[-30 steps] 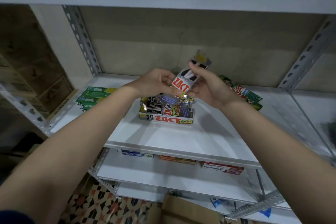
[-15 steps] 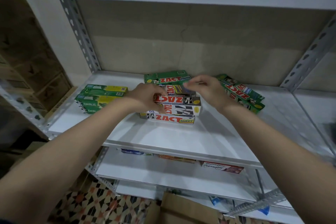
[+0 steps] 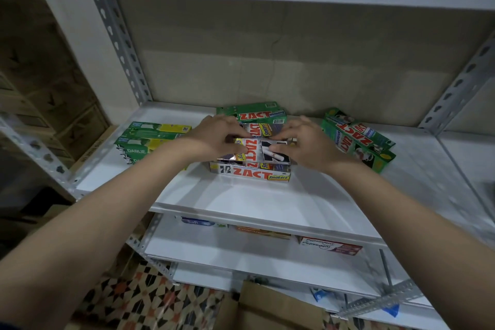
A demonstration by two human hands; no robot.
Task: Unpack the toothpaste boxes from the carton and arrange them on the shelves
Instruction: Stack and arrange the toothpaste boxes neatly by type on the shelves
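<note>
**Mia:** What are the two hands doing?

**Ben:** They are both reaching to the pile of silver toothpaste boxes [image 3: 250,169] in the middle of the shelf [image 3: 254,203]. The left hand [image 3: 218,136] is pinching the left end of the top box [image 3: 261,151]. The right hand [image 3: 308,143] is curling its fingers round the right end of that same box.

**Mia:** Where is the top box sitting?

**Ben:** It is lying flat on the other silver boxes. I think the hands are setting it straight on the pile.

**Mia:** Is it heavy?

**Ben:** I am guessing it is light. It is a thin card box, stiff but easy to dent. The shiny sides are looking a bit slippery. So holding it at the two short ends, softly, seems best. Squeezing the middle could crush it.

**Mia:** What else is sitting there?

**Ben:** A green box [image 3: 251,112] is lying just behind the pile. More green boxes [image 3: 357,139] are leaning in a messy heap at the right. A green and yellow stack [image 3: 150,139] is sitting at the left. The brown carton [image 3: 270,308] is showing down below, near the floor.

**Mia:** Is the job done?

**Ben:** Not yet, I think. The right heap is looking untidy.
</note>
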